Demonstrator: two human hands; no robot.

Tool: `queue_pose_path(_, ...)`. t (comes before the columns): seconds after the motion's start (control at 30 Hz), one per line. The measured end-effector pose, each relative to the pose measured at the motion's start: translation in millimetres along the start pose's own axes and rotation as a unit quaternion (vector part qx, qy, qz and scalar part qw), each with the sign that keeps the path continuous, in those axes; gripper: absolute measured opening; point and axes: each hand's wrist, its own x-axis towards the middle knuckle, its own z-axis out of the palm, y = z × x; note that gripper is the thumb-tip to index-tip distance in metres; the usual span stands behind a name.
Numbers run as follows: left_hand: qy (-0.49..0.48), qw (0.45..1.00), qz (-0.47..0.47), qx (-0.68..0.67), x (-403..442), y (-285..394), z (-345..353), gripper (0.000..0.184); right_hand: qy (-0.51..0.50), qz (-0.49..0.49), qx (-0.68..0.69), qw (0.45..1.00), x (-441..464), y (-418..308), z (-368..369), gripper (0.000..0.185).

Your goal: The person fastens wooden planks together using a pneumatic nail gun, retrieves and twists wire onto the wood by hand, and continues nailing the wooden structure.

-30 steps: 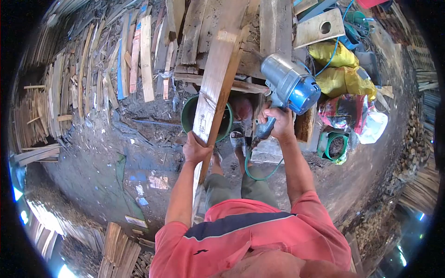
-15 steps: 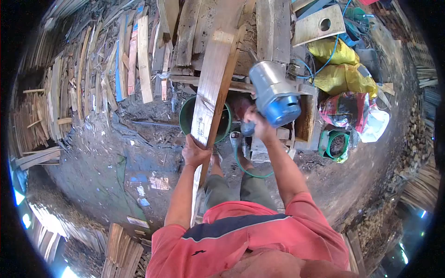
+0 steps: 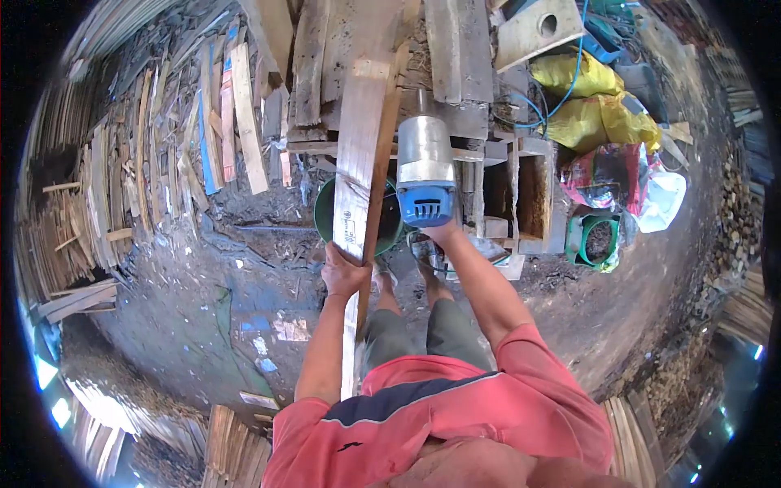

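Note:
A long wooden beam (image 3: pixel 355 154) with a dark printed stamp runs from the top of the view down along my left side. My left hand (image 3: pixel 343 270) grips its lower part, fingers wrapped round the edge. Just right of the beam, a power tool (image 3: pixel 425 167) with a silver body and blue vented end points away from me. My right hand (image 3: pixel 442 232) is at the tool's near end; the tool's body hides most of its fingers and the handle. Beneath the beam stands a green bucket (image 3: pixel 327 210), partly covered.
Planks (image 3: pixel 455 57) lie on the bench ahead. Wooden strips (image 3: pixel 246 118) are spread at the left. Open wooden boxes (image 3: pixel 533 195), yellow sacks (image 3: pixel 602 122), a green container (image 3: pixel 579 242) and a blue cord (image 3: pixel 579 69) are at the right. My feet stand below the bench.
The power tool has swung left, close beside the beam, and now points straight ahead. My right hand has moved left with it. My left hand stays on the beam.

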Motion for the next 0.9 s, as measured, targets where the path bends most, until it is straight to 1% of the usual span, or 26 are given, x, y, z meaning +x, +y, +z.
queue_pose_path(0.03, 0.002, 1.000, 0.005, -0.003, 1.5, -5.2, 2.3, 0.086, 0.035, 0.034, -0.003, 0.999, -12.9, -43.5, 14.5, 0.055)
queue_pose_path(0.07, -0.022, 1.000, -0.010, -0.009, 3.6, -9.9, 1.8, 0.088, 0.025, -0.018, -0.134, 0.990, -24.5, -75.8, 24.2, 0.054)
queue_pose_path(0.1, -0.042, 0.999, -0.016, -0.018, 5.2, -8.5, -3.1, 0.088, 0.017, -0.099, -0.331, 0.938, -41.6, -107.0, 33.1, 0.054)
queue_pose_path(0.13, -0.062, 0.997, -0.023, -0.027, 6.4, -7.2, -9.4, 0.088, 0.037, -0.161, -0.462, 0.871, -58.2, -129.7, 38.0, 0.055)
queue_pose_path(0.17, -0.042, 0.998, 0.016, -0.035, 6.6, -11.5, -10.8, 0.088, 0.064, -0.186, -0.521, 0.831, -74.7, -146.1, 41.4, 0.058)
queue_pose_path(0.2, -0.041, 0.999, 0.008, 0.004, 8.3, -12.1, -11.7, 0.089, 0.099, -0.180, -0.518, 0.831, -91.5, -149.4, 36.7, 0.058)
queue_pose_path(0.27, -0.048, 0.998, 0.015, -0.029, 8.2, -10.8, -13.2, 0.090, 0.212, -0.036, -0.593, 0.776, -132.5, -153.5, 20.3, 0.063)
queue_pose_path(0.3, -0.109, 0.992, -0.040, -0.052, 6.6, 13.1, -33.6, 0.090, 0.263, 0.032, -0.622, 0.737, -143.9, -157.1, 6.6, 0.065)
queue_pose_path(0.33, -0.083, 0.996, -0.011, -0.015, 9.1, 3.2, -25.7, 0.098, 0.300, 0.081, -0.643, 0.700, -148.0, -159.4, -10.6, 0.066)
queue_pose_path(0.4, -0.051, 0.998, 0.031, -0.006, 10.9, -23.7, -9.2, 0.111, 0.359, 0.179, -0.671, 0.623, -152.2, -154.8, -55.0, 0.068)
queue_pose_path(0.47, -0.087, 0.996, 0.014, -0.031, 12.3, -19.6, -18.0, 0.118, 0.363, 0.237, -0.724, 0.536, -147.9, -148.2, -122.3, 0.075)
queue_pose_path(0.5, -0.103, 0.994, 0.007, -0.041, 15.1, -18.1, -21.7, 0.121, 0.350, 0.208, -0.745, 0.528, -144.7, -143.6, -156.4, 0.075)
queue_pose_path(0.57, -0.097, 0.993, 0.020, -0.065, 18.2, -26.2, -20.4, 0.122, 0.341, 0.174, -0.769, 0.511, -141.0, -130.6, -238.4, 0.073)
queue_pose_path(0.6, -0.097, 0.992, 0.027, -0.076, 19.4, -32.3, -17.0, 0.122, 0.345, 0.173, -0.774, 0.502, -138.8, -118.4, -269.6, 0.071)
queue_pose_path(0.63, -0.116, 0.984, 0.039, -0.131, 25.9, -56.2, -4.3, 0.118, 0.359, 0.226, -0.751, 0.507, -127.1, -126.5, -258.7, 0.067)
queue_pose_path(0.67, -0.114, 0.982, 0.040, -0.144, 26.9, -56.6, -5.5, 0.117, 0.372, 0.278, -0.724, 0.510, -112.6, -138.1, -240.8, 0.063)
queue_pose_path(0.73, -0.114, 0.978, 0.045, -0.167, 25.1, -47.8, -11.1, 0.116, 0.420, 0.157, -0.728, 0.518, -113.5, -105.1, -287.0, 0.058)
queue_pose_path(0.77, -0.126, 0.972, 0.031, -0.197, 25.5, -46.1, -11.3, 0.116, 0.437, 0.135, -0.725, 0.514, -109.6, -91.6, -304.0, 0.056)
queue_pose_path(0.8, -0.137, 0.964, 0.017, -0.227, 25.8, -44.0, -11.9, 0.116, 0.422, 0.018, -0.778, 0.465, -110.8, -69.5, -336.3, 0.059)
queue_pose_path(0.83, -0.147, 0.955, 0.004, -0.257, 26.0, -43.0, -13.2, 0.116, 0.427, 0.058, -0.768, 0.474, -109.5, -59.7, -344.3, 0.060)
queue_pose_path(0.87, -0.158, 0.957, 0.000, -0.242, 26.5, -44.7, -15.1, 0.116, 0.431, 0.096, -0.757, 0.482, -107.4, -53.8, -342.7, 0.061)
queue_pose_path(0.9, -0.166, 0.959, -0.004, -0.230, 27.5, -46.0, -17.6, 0.116, 0.436, 0.106, -0.768, 0.457, -107.9, -49.0, -337.9, 0.060)
